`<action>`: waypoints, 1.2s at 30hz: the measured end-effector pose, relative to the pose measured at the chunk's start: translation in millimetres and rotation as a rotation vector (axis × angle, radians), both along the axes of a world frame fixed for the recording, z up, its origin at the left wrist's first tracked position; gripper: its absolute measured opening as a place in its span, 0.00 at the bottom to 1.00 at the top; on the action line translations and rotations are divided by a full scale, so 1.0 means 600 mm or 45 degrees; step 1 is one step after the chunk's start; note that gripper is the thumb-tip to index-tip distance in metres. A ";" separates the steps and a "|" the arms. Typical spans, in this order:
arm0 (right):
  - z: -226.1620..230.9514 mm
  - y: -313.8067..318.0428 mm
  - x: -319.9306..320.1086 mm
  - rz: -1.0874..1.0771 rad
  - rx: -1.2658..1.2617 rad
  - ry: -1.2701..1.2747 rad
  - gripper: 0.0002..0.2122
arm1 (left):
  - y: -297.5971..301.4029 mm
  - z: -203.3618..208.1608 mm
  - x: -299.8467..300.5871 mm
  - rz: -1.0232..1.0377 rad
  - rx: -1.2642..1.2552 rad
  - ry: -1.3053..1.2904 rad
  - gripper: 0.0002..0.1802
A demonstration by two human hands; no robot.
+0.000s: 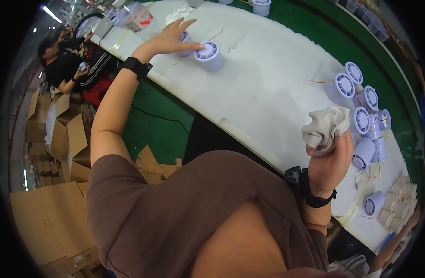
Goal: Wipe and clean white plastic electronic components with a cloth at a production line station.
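Note:
My left hand [168,39] reaches to the far left part of the table with its fingers spread. Its thumb lies at the slotted top of a pale lavender, cup-shaped plastic housing [210,59]. A second such housing [186,39] stands beside it, partly hidden behind the hand; thin orange wires stick out near both. On the right, my right hand [330,162] is raised over the table, closed around a crumpled white cloth [327,127]. To the right of that hand are several similar housings [341,89], some upright and some tipped over.
The long table has a white padded cover [268,69]. Whitish rings [398,204] are stacked at its right end, near another person's arm [397,238]. A clear plastic container [137,17] stands at the far left. Cardboard boxes [50,213] fill the left floor; co-workers [59,62] sit beyond.

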State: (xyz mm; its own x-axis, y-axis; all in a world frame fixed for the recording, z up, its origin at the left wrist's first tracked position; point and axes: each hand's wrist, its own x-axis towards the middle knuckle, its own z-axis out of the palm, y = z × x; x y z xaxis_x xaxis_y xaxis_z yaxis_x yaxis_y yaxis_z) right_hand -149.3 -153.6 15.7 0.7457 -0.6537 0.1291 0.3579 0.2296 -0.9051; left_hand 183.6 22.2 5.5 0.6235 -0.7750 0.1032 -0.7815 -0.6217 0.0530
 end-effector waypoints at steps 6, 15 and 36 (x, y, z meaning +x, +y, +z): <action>-0.019 -0.013 0.007 0.167 0.033 -0.035 0.14 | 0.012 -0.026 -0.020 -0.018 -0.035 0.060 0.28; -0.018 -0.014 0.003 0.163 0.074 -0.053 0.14 | -0.009 -0.018 -0.001 0.122 -0.415 0.672 0.19; -0.006 -0.014 -0.001 0.114 0.062 -0.030 0.15 | -0.069 -0.008 -0.049 -0.515 -0.223 -0.227 0.31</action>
